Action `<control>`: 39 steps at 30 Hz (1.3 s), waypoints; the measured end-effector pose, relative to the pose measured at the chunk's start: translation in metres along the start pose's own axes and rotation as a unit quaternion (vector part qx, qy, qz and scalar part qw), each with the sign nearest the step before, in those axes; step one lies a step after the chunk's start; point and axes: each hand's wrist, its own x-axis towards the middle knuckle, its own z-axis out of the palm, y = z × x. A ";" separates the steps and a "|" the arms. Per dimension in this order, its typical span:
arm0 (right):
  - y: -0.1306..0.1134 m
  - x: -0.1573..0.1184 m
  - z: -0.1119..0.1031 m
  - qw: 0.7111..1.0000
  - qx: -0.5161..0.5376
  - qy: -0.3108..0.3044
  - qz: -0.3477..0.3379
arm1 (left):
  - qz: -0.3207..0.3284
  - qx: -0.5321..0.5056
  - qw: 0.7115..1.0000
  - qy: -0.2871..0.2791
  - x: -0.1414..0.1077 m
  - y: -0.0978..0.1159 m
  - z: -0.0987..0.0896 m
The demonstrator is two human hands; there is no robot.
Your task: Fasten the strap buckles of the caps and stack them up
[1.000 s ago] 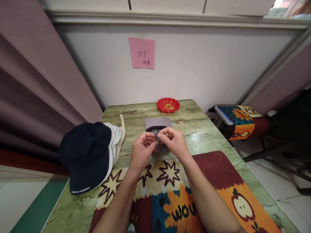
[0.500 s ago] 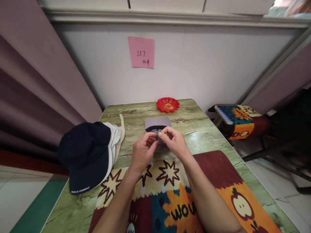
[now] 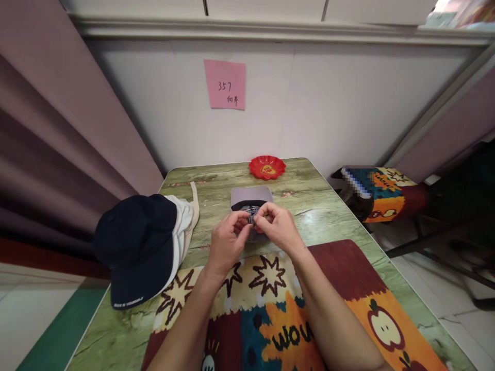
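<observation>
In the head view, taking the hands as the clock's centre, the grey cap (image 3: 251, 194) is lying on the table (image 3: 328, 206) just toward 12, its brim pointing away from the person. Above its near part, a small dark piece (image 3: 251, 218) is sitting between both hands' fingertips. The right hand (image 3: 280, 226) is pinching it, thumb and forefinger together. The left hand (image 3: 227, 241) is bringing thumb and forefinger to its 9 o'clock edge; I cannot tell whether they are clamping it, since the hands are partly hiding it.

The navy cap (image 3: 135, 242) is resting toward 8 to 9 against pale caps (image 3: 183, 214), the plate (image 3: 267, 167) is standing just past 12, and the mat (image 3: 266, 275) is spreading at 6.

A loosening right pinch could be letting the piece slip, as it is offering little to hold. Uneven pulling could be sliding the cap if the two are joined. A left elbow swinging toward 8 could be knocking the navy cap, which is seemingly reaching past the table's edge.
</observation>
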 end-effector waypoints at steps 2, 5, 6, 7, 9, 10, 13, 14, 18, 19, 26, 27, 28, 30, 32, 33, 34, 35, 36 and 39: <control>-0.001 0.000 0.001 1.000 -0.027 0.011 -0.008 | 0.010 0.010 1.000 -0.001 0.000 0.001 0.000; -0.002 -0.001 0.001 0.999 -0.045 0.016 -0.013 | 0.030 0.028 0.999 -0.004 -0.001 0.002 0.000; -0.002 -0.001 0.001 0.999 -0.049 0.015 -0.013 | 0.037 0.034 0.999 -0.005 -0.001 0.002 0.000; -0.003 -0.001 0.001 0.998 -0.053 0.014 -0.012 | 0.045 0.039 0.998 -0.006 -0.001 0.002 -0.001; -0.004 -0.002 0.000 0.998 -0.065 0.013 -0.011 | 0.057 0.045 0.997 -0.008 -0.001 0.002 -0.001; -0.005 -0.002 0.000 0.997 -0.072 0.015 -0.013 | 0.060 0.047 0.997 -0.008 -0.001 0.002 -0.001; -0.007 -0.003 0.000 0.995 -0.094 0.021 -0.024 | 0.065 0.052 0.997 -0.007 -0.001 0.002 -0.001; -0.008 -0.004 0.000 0.994 -0.100 0.023 -0.029 | 0.066 0.054 0.996 -0.008 0.000 0.002 0.000; -0.008 -0.004 0.000 0.993 -0.113 0.022 -0.041 | 0.073 0.060 0.995 -0.009 0.000 0.002 0.000; -0.008 -0.003 0.000 0.992 -0.115 0.021 -0.043 | 0.075 0.060 0.995 -0.008 0.000 0.002 0.000; -0.005 -0.003 -0.001 0.992 -0.118 0.011 -0.048 | 0.074 0.060 0.995 -0.009 0.000 0.002 0.000; -0.005 -0.003 -0.001 0.992 -0.118 0.009 -0.046 | 0.073 0.060 0.995 -0.009 0.000 0.002 0.000; -0.005 -0.003 -0.002 0.992 -0.119 0.007 -0.046 | 0.073 0.060 0.995 -0.009 0.000 0.002 0.000; -0.006 -0.003 -0.002 0.991 -0.123 0.002 -0.049 | 0.074 0.063 0.995 -0.010 0.000 0.002 0.001; -0.006 -0.003 -0.004 0.991 -0.125 -0.004 -0.055 | 0.074 0.065 0.995 -0.012 0.000 0.001 0.001; -0.006 -0.003 -0.004 0.991 -0.124 -0.009 -0.057 | 0.074 0.065 0.995 -0.014 0.000 0.001 0.001; -0.007 -0.003 -0.006 0.991 -0.122 -0.014 -0.057 | 0.074 0.065 0.995 -0.016 0.000 0.000 0.001; -0.006 -0.003 -0.007 0.991 -0.119 -0.019 -0.054 | 0.073 0.063 0.995 -0.017 -0.001 0.000 0.001; -0.006 -0.003 -0.008 0.992 -0.116 -0.024 -0.050 | 0.071 0.061 0.995 -0.019 -0.001 -0.001 0.002; -0.004 -0.002 -0.010 0.995 -0.089 -0.037 -0.037 | 0.069 0.054 0.996 -0.022 -0.001 -0.002 0.002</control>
